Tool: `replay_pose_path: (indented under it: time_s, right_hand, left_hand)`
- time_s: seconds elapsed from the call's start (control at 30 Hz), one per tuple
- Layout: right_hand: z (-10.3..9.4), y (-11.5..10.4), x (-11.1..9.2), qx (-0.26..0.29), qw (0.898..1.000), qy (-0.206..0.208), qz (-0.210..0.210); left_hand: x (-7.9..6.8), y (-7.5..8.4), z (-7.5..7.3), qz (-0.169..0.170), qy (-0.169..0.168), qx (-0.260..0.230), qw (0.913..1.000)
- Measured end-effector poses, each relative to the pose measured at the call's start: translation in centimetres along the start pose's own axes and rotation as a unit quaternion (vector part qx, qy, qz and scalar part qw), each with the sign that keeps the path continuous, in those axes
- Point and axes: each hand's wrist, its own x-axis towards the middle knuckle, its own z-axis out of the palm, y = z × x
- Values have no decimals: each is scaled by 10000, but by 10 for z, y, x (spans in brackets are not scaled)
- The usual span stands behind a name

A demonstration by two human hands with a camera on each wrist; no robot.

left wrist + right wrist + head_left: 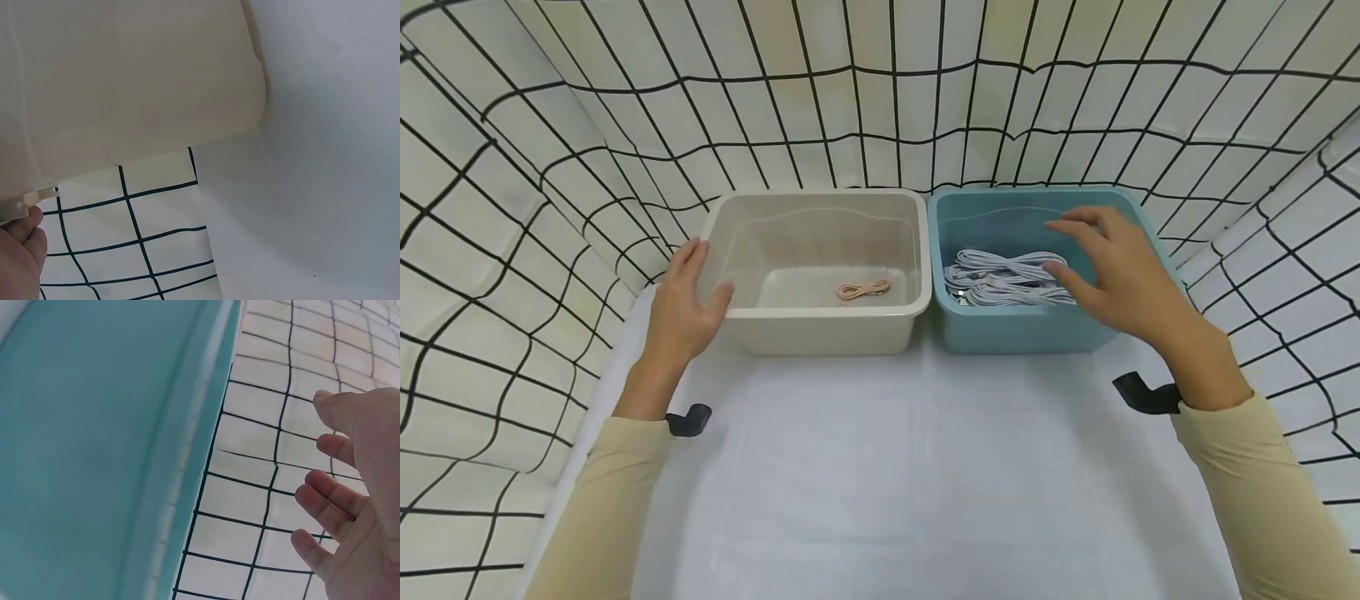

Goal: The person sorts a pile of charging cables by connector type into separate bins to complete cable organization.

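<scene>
On the left of the white table stands a beige plastic bin [820, 333] with a small coiled peach-coloured cord [862, 289] inside. At its left end, my left hand [681, 312] holds the rim, the thumb over the top edge; the left wrist view shows some of its fingers [25, 231] at the rim's underside. A blue bin [1022, 329] sits right beside it, holding several bundled white cables [1007, 279]. Above the blue bin's right part hovers my right hand [1120, 271], fingers apart and loosely bent, holding nothing.
White cloth [917, 467] covers the table in front of both bins. A black wire grid [895, 137] rises behind them and along both sides, with pale panels behind it. Dark straps [688, 420] show at both wrists.
</scene>
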Motion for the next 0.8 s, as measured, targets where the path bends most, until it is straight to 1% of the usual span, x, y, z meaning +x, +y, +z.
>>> replay_pose_path:
  time_s: [0.1,0.27,0.43,0.53,0.63,0.8]
  right_hand:
    - [5,-8,-17,101,9999,108,-4]
    - [11,-20,-44,220,9993,299,104]
    - [21,-33,-64,350,9985,393,161]
    - [28,-40,-73,402,9983,366,218]
    - [33,-47,-84,433,9980,340,316]
    - [37,-53,-102,387,9973,215,579]
  left_hand:
    - [-3,-1,-1,12,70,9,10000]
    - [-2,3,-1,50,73,-163,9998]
    - [-2,1,-1,18,30,-77,10000]
    - [-2,-2,-2,-14,50,-31,10000]
    - [-2,-1,-3,-40,21,-96,9999]
    - [0,1,2,-6,19,-192,9998]
